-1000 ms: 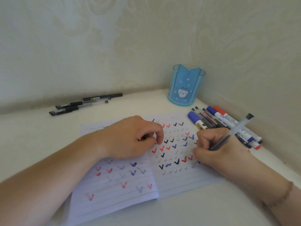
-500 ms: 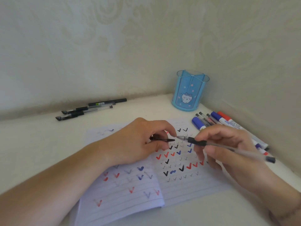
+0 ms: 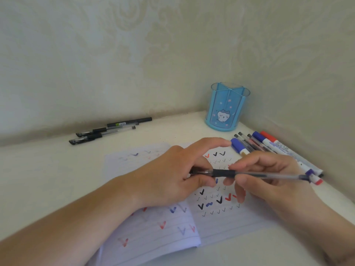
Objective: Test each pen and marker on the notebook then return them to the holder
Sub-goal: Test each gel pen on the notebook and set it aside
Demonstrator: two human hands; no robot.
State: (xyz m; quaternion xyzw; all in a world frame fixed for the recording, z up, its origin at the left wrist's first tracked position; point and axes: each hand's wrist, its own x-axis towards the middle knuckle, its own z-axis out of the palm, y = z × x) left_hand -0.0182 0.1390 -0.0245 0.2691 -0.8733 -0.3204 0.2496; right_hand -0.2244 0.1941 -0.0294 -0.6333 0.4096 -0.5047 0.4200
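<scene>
Both hands are holding one pen (image 3: 249, 174) level above the notebook (image 3: 221, 223). The right hand (image 3: 269, 181) is pinching its black grip; the left hand (image 3: 176, 175) is pinching the cap (image 3: 199, 172) at the tip end, index finger extended. The holder (image 3: 226, 106) is standing in the far corner. Markers (image 3: 272, 146) are lying right of the notebook, three pens (image 3: 107, 131) far left against the wall.

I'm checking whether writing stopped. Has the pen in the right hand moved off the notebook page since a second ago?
Yes. The pen lifted off the notebook, now level, tip toward the left hand.
</scene>
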